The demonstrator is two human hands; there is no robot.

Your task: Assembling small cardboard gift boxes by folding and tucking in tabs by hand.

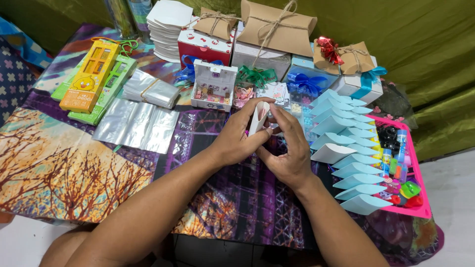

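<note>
Left hand [237, 141] and right hand [289, 148] both pinch a white paper pillow box [259, 117] between fingertips; it appears light, thin, easily creased, best held by its edges.

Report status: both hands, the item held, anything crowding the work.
Left hand and right hand both pinch a small white pillow box, upright, above the table. Row of light blue pillow boxes close at right; nothing blocking.
</note>
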